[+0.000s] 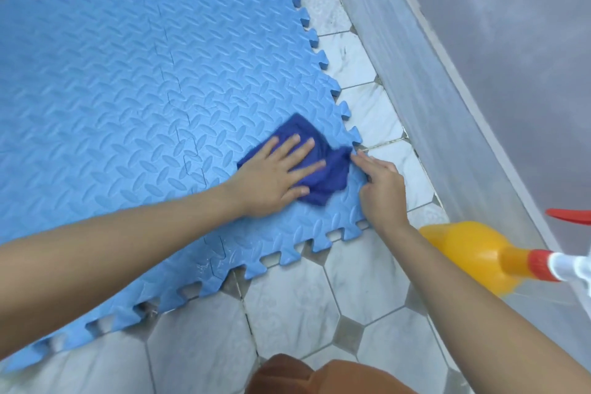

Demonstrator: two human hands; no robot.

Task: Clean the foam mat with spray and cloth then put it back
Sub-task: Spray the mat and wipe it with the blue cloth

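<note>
Left hand [271, 177] flat on cloth, right hand [382, 193] pinching mat edge.
Blue foam mat [128, 105] lies on tiled floor [287, 307]; dark blue cloth [316, 179] near its right corner under spread fingers. Right hand's fingers curled at that corner beside cloth. Yellow spray bottle [473, 253] right of mat, by wall [415, 57].

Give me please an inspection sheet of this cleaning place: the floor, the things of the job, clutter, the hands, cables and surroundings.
Surface: grey-white tiled floor, dark grout lines.
Job's things: blue foam mat of interlocking tiles lies flat; dark blue cloth crumpled near its right corner; yellow spray bottle at right, resting place unclear.
Clutter: nothing seen.
Grippers: left hand pressed flat on the cloth; right hand fingers curled at the mat's edge by the cloth, grip unclear.
Cables: nothing seen.
Surroundings: grey wall with skirting; brown clothing at bottom.
</note>
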